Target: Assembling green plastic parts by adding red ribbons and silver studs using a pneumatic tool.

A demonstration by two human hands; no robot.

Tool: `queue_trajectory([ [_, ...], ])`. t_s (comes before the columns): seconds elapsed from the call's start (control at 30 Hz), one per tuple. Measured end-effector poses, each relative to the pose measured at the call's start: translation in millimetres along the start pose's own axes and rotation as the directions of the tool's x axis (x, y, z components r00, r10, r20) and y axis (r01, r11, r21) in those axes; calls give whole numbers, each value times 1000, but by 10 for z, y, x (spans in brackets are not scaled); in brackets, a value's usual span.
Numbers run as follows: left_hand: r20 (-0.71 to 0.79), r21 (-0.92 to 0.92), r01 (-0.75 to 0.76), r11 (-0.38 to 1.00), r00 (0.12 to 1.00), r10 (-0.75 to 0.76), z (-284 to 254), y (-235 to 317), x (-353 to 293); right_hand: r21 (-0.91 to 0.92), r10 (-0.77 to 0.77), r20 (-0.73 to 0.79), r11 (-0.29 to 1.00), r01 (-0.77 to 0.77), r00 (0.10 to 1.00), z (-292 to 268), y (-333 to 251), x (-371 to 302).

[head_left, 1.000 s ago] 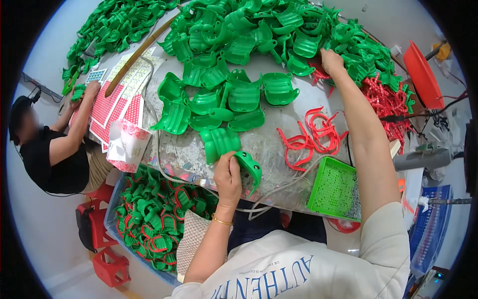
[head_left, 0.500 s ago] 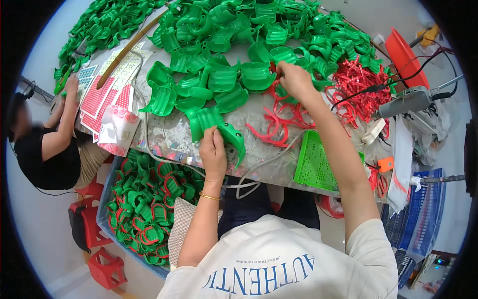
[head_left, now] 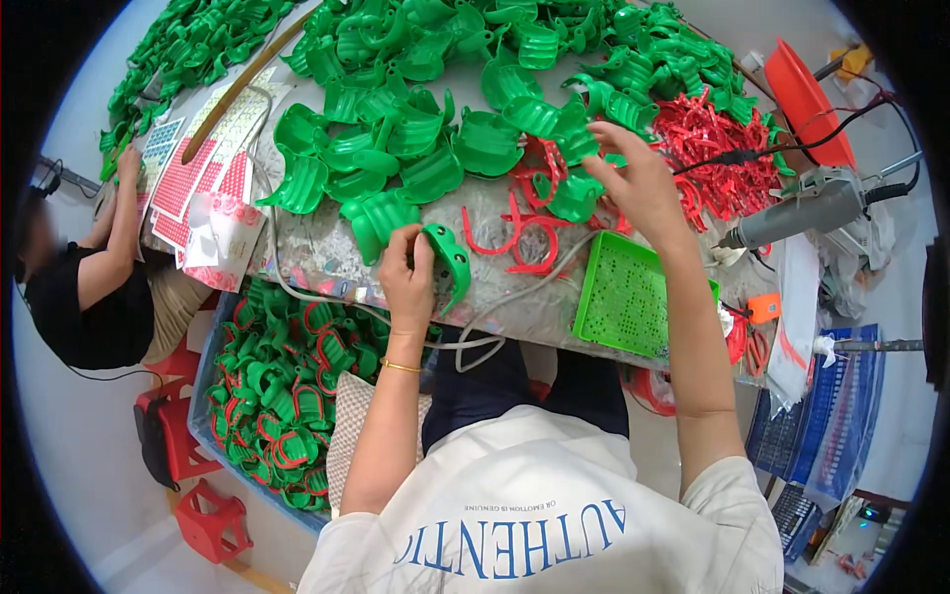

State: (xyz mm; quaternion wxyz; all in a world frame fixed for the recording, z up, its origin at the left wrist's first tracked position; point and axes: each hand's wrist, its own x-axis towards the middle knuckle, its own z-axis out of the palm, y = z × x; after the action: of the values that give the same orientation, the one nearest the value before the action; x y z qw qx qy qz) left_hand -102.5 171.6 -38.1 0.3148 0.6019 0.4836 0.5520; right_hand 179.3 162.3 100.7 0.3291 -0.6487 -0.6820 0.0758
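Red stool [head_left: 210, 509] (backless), red basin [head_left: 804, 104]

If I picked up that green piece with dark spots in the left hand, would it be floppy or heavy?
The green piece is probably more stiff than floppy, because it juts out in a curve past the left hand. It's likely light, since one hand holds it up. It might be slippery, because its surface looks shiny.
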Motion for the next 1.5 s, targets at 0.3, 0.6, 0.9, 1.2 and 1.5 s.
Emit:
queue_trajectory([
  [0.3, -13, -108, 69, 992, 997, -71, -56, -29, -3, 179, 59, -32, 983, -52, 998, 211, -255, -681],
  [0.6, -16, -147, 99, 984, 995, -102, -4, 53, -29, -139, -109, 97, 983, 122, 989, 896, -363, -726],
  [0.9, 11, -428, 337, 839, 930, -368, -88, 510, -152, -32, -139, 102, 989, 143, 985, 820, -292, -585],
  [1.2, 637, -630, 772, -86, 449, -626, -164, 861, -956, 278, -25, -182, 958, 76, 983, -49, -504, -790],
  [1.5, 712, -458, 880, 130, 450, -539, 255, 1161, -1095, 495, 107, 80, 859, -132, 991, -574, -622, -1304],
])
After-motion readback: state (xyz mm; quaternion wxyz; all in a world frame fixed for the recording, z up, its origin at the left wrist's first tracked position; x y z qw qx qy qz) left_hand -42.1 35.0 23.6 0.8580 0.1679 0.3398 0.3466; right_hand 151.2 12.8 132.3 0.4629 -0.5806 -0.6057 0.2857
